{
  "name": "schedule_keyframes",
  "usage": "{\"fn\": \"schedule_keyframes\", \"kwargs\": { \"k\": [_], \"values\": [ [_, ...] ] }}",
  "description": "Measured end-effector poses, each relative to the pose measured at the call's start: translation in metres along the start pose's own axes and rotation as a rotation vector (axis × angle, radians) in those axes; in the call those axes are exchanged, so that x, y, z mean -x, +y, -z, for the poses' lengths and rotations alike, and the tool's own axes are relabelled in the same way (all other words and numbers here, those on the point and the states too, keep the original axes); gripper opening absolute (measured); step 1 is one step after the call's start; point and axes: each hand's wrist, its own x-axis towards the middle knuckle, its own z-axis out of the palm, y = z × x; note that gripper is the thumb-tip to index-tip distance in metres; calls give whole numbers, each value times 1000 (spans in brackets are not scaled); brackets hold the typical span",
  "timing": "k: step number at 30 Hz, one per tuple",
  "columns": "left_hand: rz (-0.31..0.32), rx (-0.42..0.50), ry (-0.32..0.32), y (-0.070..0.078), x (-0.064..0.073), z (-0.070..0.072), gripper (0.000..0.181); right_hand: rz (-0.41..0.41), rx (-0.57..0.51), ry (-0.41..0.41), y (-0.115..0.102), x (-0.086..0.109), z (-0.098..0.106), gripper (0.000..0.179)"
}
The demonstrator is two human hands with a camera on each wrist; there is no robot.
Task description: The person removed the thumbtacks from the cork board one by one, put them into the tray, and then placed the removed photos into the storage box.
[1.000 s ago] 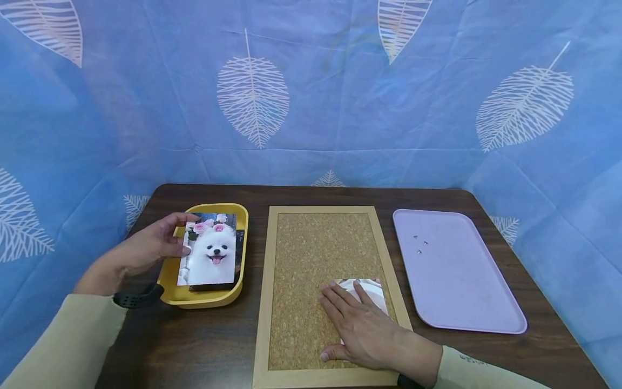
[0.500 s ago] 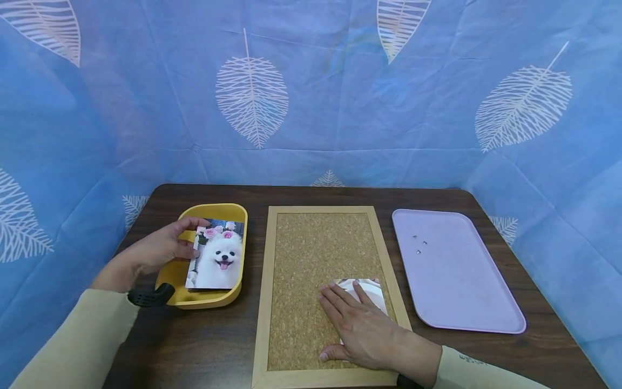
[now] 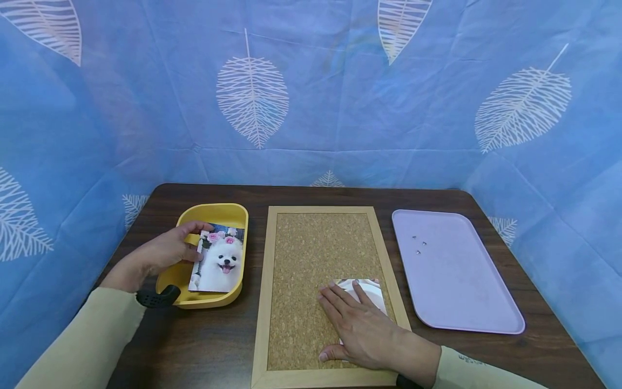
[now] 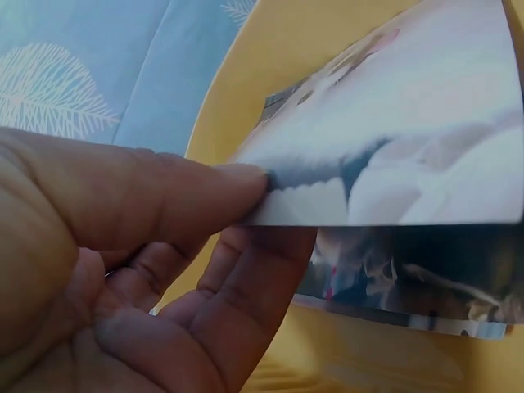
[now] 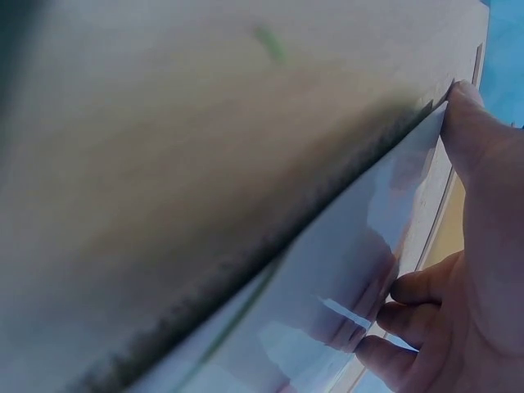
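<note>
My left hand (image 3: 167, 251) pinches the left edge of a photo of a white dog (image 3: 220, 260) between thumb and fingers, holding it just above the yellow tray (image 3: 214, 212). The left wrist view shows my thumb (image 4: 155, 192) on top of that photo (image 4: 393, 164), with another photo (image 4: 409, 282) lying in the tray beneath. My right hand (image 3: 357, 324) lies flat with straight fingers on a pale photo (image 3: 371, 289) at the lower right of the cork board (image 3: 316, 254). Seen from the right wrist, that hand (image 5: 467, 270) presses the glossy photo (image 5: 327, 303).
A lilac tray (image 3: 452, 270) at the right holds three small pins (image 3: 420, 244). The dark wooden table (image 3: 209, 346) is enclosed by a blue leaf-patterned cloth (image 3: 311, 92) at the back and both sides.
My left hand has lowered the dog photo toward the yellow tray and shifted it slightly right. The right hand has stayed flat on the pale photo.
</note>
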Motion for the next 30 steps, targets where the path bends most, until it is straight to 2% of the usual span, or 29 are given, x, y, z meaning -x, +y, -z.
{"fn": "schedule_keyframes", "kwargs": {
  "k": [21,30],
  "values": [
    [48,-80,39,4,-1,-4,71,-5,8,-2,-1,1,1,104],
    [58,-183,99,7,0,-5,60,0,5,-2,-1,1,1,104]
  ]
}}
